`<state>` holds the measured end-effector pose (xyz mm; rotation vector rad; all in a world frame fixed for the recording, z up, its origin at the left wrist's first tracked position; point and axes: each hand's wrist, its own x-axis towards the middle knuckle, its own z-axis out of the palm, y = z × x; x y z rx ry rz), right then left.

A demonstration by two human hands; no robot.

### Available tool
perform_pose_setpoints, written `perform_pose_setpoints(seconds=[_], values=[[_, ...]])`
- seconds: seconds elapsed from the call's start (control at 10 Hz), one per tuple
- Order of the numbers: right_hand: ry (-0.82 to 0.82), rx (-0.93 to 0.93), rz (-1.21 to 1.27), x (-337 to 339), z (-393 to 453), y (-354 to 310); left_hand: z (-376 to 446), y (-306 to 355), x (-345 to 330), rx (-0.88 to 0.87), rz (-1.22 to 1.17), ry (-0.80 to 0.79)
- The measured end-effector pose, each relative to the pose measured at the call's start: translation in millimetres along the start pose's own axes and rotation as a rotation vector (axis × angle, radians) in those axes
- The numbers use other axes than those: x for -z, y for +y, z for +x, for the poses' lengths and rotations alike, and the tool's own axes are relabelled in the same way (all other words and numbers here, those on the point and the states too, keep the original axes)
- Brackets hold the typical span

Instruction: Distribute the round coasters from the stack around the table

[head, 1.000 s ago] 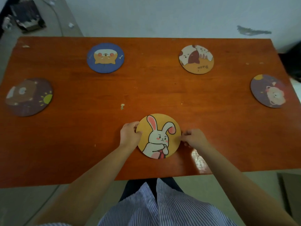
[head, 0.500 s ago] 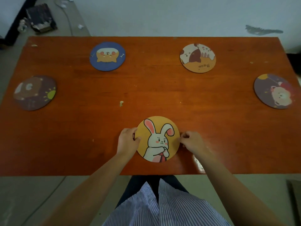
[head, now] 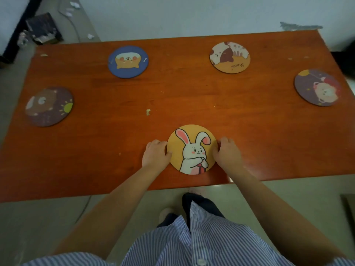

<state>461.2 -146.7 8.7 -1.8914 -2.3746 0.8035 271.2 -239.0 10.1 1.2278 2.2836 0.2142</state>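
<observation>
A yellow rabbit coaster (head: 192, 148) lies flat near the front edge of the orange-brown table (head: 172, 96). My left hand (head: 155, 153) grips its left rim and my right hand (head: 227, 151) grips its right rim. Around the table lie several other round coasters: a dark bear coaster (head: 49, 106) at the left, a blue dog coaster (head: 128, 61) at the back left, a tan cat coaster (head: 230, 57) at the back right, and a purple bear coaster (head: 318, 87) at the right.
A small pale crumb (head: 148, 112) sits on the table just behind the rabbit coaster. A dark box (head: 43, 28) and paper scraps lie on the floor beyond the table's back left corner. A wall runs behind the table.
Both hands have stayed on the rabbit coaster's rims. The coaster has turned slightly so the rabbit stands more upright. The camera has tilted, showing more of the floor and my shirt.
</observation>
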Motion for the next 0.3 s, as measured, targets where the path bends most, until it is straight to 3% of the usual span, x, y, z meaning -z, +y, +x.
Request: perform_pose_setpoints(seconds=[0.2, 0.3], values=[[0.225, 0.008, -0.065, -24.5, -32.6, -3.0, -8.7, -60.8, 4.5, -0.078, 0.126, 0.097], [0.189, -0.033, -0.036, -27.5, -37.8, -1.7, -18.6, -85.1, -1.5, -0.122, 0.192, 0.05]])
